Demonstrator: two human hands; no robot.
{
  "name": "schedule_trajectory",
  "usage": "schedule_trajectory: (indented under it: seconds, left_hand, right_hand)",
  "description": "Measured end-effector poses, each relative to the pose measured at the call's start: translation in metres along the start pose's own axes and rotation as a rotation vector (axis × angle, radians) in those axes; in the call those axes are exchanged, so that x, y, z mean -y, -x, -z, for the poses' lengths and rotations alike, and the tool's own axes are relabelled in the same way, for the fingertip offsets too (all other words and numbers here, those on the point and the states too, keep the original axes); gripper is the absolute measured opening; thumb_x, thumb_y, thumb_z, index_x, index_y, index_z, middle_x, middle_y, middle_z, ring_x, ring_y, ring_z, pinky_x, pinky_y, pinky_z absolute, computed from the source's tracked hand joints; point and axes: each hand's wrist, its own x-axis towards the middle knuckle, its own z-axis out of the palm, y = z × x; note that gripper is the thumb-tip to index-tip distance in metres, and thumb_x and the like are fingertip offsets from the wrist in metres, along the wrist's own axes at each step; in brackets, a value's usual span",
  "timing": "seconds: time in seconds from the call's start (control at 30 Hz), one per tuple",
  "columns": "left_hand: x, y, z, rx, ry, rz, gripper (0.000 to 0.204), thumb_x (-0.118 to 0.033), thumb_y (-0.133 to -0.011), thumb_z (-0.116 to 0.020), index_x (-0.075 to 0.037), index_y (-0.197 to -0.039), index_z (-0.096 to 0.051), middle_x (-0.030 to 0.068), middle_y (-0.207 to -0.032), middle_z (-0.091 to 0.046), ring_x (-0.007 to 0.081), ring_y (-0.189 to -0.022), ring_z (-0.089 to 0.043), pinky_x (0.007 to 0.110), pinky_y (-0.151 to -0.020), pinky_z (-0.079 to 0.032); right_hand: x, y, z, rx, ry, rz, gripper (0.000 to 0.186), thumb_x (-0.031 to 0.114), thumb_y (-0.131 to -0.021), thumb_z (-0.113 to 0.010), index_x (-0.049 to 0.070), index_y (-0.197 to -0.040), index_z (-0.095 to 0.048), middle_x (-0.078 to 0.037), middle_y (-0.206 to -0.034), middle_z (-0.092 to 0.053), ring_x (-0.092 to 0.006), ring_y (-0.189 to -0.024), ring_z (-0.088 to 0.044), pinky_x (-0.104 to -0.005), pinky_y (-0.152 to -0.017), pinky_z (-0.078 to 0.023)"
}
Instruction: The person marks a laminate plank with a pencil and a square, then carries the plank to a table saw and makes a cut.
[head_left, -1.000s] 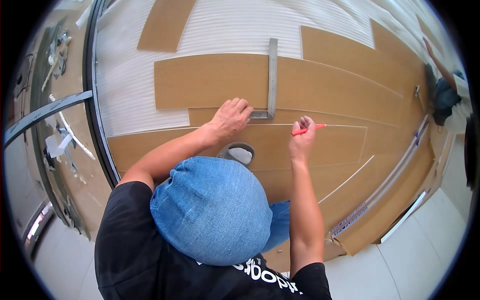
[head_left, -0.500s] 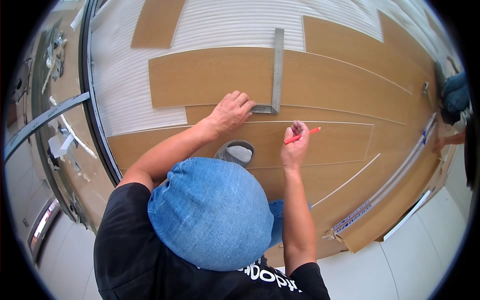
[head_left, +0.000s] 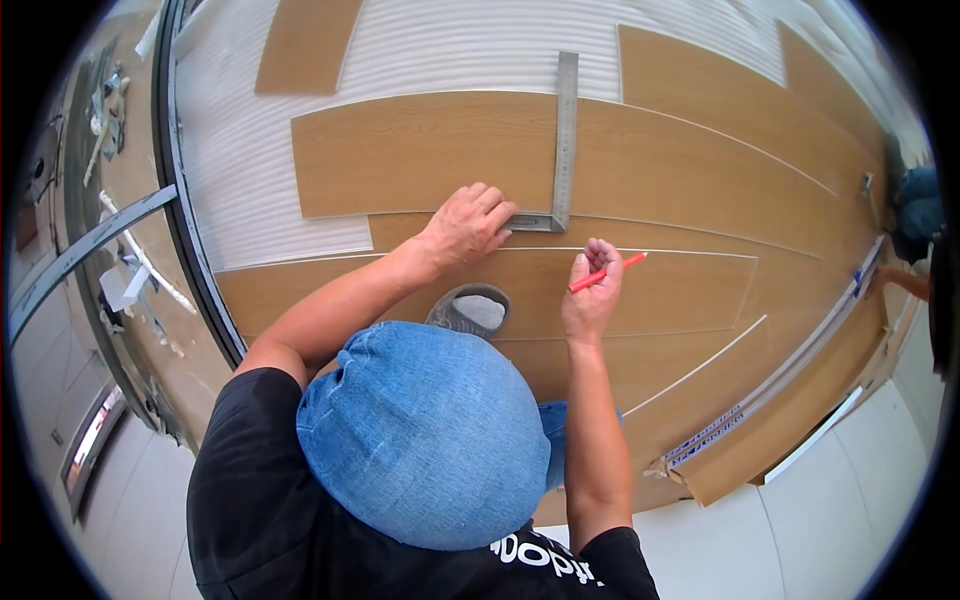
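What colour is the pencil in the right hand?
The pencil is red, seen in the head view.

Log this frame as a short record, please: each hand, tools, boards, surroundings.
left hand: over the end of the square's short arm; exact grip hidden
right hand: holds a red pencil, tip rightward
square: long blade across a tan board, past its far edge
underlay: white, ribbed
nearby: another person, right edge
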Motion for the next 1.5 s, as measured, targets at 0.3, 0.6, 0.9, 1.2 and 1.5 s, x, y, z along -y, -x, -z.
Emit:
schedule_trajectory:
  seconds: [0.3,0.6,0.9,1.2,1.5]
  left_hand:
    - [-0.004,-0.049,0.006,0.243,-0.122,-0.024,0.087,-0.045,-0.076,-0.079,-0.012,-0.148,-0.045,0.0122,-0.156,-0.037,0.0285,-0.145,-0.034,0.047,-0.118,-0.026]
    - [0.017,-0.063,-0.005,0.282,-0.058,-0.114,0.092,-0.059,-0.078,-0.073,-0.016,-0.152,-0.041,0.0099,-0.164,-0.029,0.0257,-0.152,-0.025,0.049,-0.123,-0.016]
    - [0.021,-0.063,-0.009,0.261,-0.077,-0.110,0.092,-0.064,-0.078,-0.071,-0.018,-0.152,-0.043,0.0073,-0.165,-0.029,0.0233,-0.153,-0.024,0.049,-0.124,-0.012]
    - [0.023,-0.062,-0.011,0.248,-0.094,-0.110,0.089,-0.065,-0.079,-0.069,-0.018,-0.151,-0.044,0.0075,-0.164,-0.030,0.0229,-0.153,-0.024,0.049,-0.124,-0.011]
    - [0.020,-0.063,-0.014,0.238,-0.095,-0.103,0.090,-0.062,-0.076,-0.072,-0.019,-0.151,-0.045,0.0069,-0.164,-0.032,0.0226,-0.151,-0.027,0.049,-0.122,-0.013]
  right_hand:
    - [0.032,-0.042,0.011,0.025,-0.055,0.077,0.031,0.013,-0.103,-0.048,-0.003,-0.130,-0.052,-0.013,-0.108,-0.062,-0.0172,-0.094,-0.060,-0.0322,-0.088,-0.050]
    - [0.073,-0.109,-0.020,-0.049,0.010,0.184,0.026,0.014,-0.101,-0.056,-0.003,-0.119,-0.062,-0.010,-0.091,-0.067,-0.0175,-0.083,-0.063,-0.0325,-0.074,-0.052]
    - [0.073,-0.137,-0.046,0.085,0.227,0.310,0.031,0.016,-0.104,-0.056,-0.004,-0.126,-0.062,-0.015,-0.113,-0.071,-0.0200,-0.103,-0.069,-0.0330,-0.089,-0.054]
    - [0.069,-0.147,-0.052,0.064,0.246,0.378,0.027,0.014,-0.098,-0.060,-0.001,-0.120,-0.066,-0.017,-0.107,-0.072,-0.0320,-0.095,-0.071,-0.0392,-0.082,-0.055]
    - [0.083,-0.131,-0.030,0.148,0.326,0.342,0.023,0.010,-0.094,-0.061,-0.001,-0.112,-0.069,-0.021,-0.100,-0.071,-0.0357,-0.090,-0.070,-0.0412,-0.080,-0.055]
